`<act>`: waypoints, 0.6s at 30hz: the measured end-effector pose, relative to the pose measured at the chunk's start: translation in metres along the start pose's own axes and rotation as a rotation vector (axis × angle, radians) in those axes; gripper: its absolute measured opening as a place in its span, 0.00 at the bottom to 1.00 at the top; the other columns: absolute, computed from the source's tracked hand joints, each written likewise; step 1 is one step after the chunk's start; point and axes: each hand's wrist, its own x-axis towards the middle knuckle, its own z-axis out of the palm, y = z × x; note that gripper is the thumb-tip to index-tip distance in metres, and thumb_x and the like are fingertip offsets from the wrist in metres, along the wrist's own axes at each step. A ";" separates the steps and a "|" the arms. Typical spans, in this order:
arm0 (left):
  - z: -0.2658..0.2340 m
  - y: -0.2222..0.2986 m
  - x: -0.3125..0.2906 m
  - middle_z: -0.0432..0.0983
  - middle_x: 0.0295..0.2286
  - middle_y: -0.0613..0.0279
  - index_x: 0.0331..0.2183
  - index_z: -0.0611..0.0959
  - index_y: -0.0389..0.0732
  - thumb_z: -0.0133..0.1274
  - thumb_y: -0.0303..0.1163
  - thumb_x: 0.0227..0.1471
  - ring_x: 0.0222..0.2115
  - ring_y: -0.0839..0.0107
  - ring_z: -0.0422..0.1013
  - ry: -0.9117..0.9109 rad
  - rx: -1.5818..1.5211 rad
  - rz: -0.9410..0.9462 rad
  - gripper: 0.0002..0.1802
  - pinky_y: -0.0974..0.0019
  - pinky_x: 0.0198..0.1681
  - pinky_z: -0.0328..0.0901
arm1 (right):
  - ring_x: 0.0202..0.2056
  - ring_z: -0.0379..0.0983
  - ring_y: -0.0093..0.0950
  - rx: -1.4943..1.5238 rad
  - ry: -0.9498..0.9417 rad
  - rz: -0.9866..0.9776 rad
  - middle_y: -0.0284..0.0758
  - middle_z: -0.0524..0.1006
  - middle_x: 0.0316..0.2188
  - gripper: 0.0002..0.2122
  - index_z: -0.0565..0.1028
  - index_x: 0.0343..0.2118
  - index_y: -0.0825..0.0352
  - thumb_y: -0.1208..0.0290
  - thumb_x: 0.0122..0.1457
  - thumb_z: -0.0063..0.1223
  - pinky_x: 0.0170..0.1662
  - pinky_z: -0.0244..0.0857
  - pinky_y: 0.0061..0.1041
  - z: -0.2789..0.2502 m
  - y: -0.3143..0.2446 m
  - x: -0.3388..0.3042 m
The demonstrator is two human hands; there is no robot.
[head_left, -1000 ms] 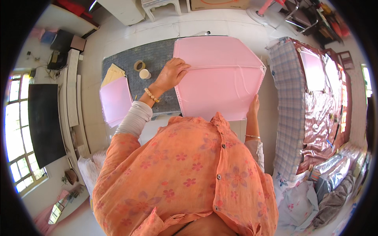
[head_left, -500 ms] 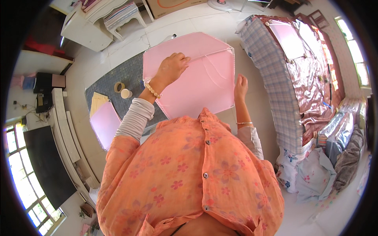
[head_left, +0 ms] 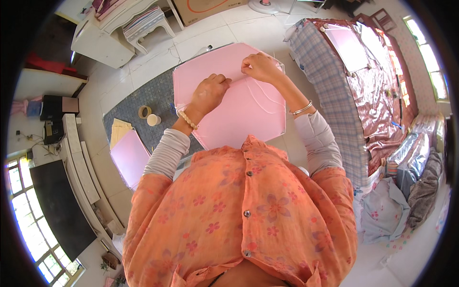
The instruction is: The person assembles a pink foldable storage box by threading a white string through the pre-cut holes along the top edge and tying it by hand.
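A large pink panel (head_left: 239, 117) with cut corners lies in front of me, its edges lined with small white stitches or holes. My left hand (head_left: 210, 93), a beaded bracelet at its wrist, hovers over the panel's left half with its fingers pinched on a thin white cord. Close by on the right, my right hand (head_left: 260, 68) is also closed, thumb and fingers together near the same cord; its fingertips are too small to make out fully. Slack white cord (head_left: 260, 99) curves in loops across the panel's right side, below the right hand.
Under the panel is a dark grey table top (head_left: 138, 98). On it stand a tape roll (head_left: 144, 112) and a white round container (head_left: 153, 120). A second pink panel (head_left: 130, 158) and yellowish sheets (head_left: 120, 131) lie at its left edge. A cloth-covered table (head_left: 330, 95) stands right.
My right hand has come up from beside the panel's right edge to over its upper part, close to the left hand. The left hand has moved slightly down, still pinched.
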 end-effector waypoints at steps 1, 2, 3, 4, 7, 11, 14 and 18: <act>0.000 0.000 -0.001 0.70 0.28 0.60 0.35 0.82 0.39 0.55 0.25 0.47 0.31 0.63 0.70 0.002 -0.008 -0.001 0.10 0.63 0.36 0.68 | 0.37 0.72 0.35 0.050 -0.080 0.013 0.34 0.78 0.32 0.07 0.79 0.27 0.62 0.67 0.51 0.51 0.43 0.63 0.35 0.002 0.005 0.004; 0.000 0.000 -0.001 0.71 0.28 0.61 0.35 0.82 0.39 0.54 0.26 0.48 0.31 0.64 0.70 0.002 0.006 0.005 0.09 0.64 0.36 0.68 | 0.37 0.72 0.36 0.115 -0.152 0.003 0.34 0.78 0.31 0.07 0.79 0.27 0.61 0.66 0.52 0.51 0.42 0.64 0.35 0.004 0.010 0.007; 0.000 0.000 -0.001 0.71 0.28 0.62 0.35 0.82 0.39 0.53 0.27 0.49 0.31 0.65 0.70 0.001 0.019 0.012 0.09 0.64 0.36 0.69 | 0.36 0.72 0.37 0.191 -0.211 -0.009 0.34 0.78 0.30 0.07 0.78 0.27 0.61 0.66 0.52 0.50 0.41 0.64 0.35 0.009 0.015 0.009; 0.001 -0.001 -0.001 0.71 0.27 0.63 0.34 0.82 0.40 0.52 0.28 0.50 0.31 0.66 0.70 0.000 0.031 0.020 0.08 0.65 0.35 0.69 | 0.36 0.73 0.35 0.182 -0.188 -0.059 0.35 0.78 0.29 0.07 0.77 0.26 0.62 0.67 0.52 0.50 0.40 0.64 0.34 0.013 0.018 0.010; 0.002 -0.002 -0.001 0.71 0.28 0.62 0.35 0.81 0.39 0.52 0.28 0.50 0.32 0.65 0.70 0.016 0.002 0.031 0.08 0.64 0.35 0.69 | 0.33 0.74 0.30 0.334 0.024 -0.103 0.35 0.77 0.25 0.05 0.75 0.25 0.66 0.71 0.53 0.50 0.37 0.64 0.29 0.018 0.018 0.016; 0.005 -0.007 -0.001 0.72 0.28 0.61 0.35 0.81 0.38 0.52 0.26 0.49 0.32 0.63 0.70 0.010 -0.013 0.023 0.08 0.63 0.36 0.69 | 0.26 0.72 0.22 0.947 0.341 0.148 0.31 0.74 0.20 0.04 0.73 0.31 0.64 0.72 0.58 0.46 0.31 0.62 0.23 -0.006 -0.007 0.032; 0.003 -0.013 0.000 0.73 0.30 0.60 0.35 0.80 0.37 0.53 0.25 0.49 0.31 0.60 0.70 0.017 -0.036 0.057 0.08 0.61 0.35 0.68 | 0.22 0.70 0.20 0.997 0.193 0.240 0.30 0.72 0.18 0.05 0.71 0.35 0.64 0.71 0.59 0.43 0.25 0.59 0.21 -0.037 -0.023 0.024; 0.003 -0.019 0.004 0.72 0.30 0.58 0.35 0.80 0.38 0.53 0.26 0.50 0.32 0.59 0.70 0.028 -0.072 0.031 0.08 0.60 0.36 0.68 | 0.18 0.69 0.23 0.651 0.502 0.120 0.30 0.71 0.16 0.07 0.71 0.35 0.65 0.70 0.60 0.42 0.19 0.58 0.24 -0.107 -0.010 -0.017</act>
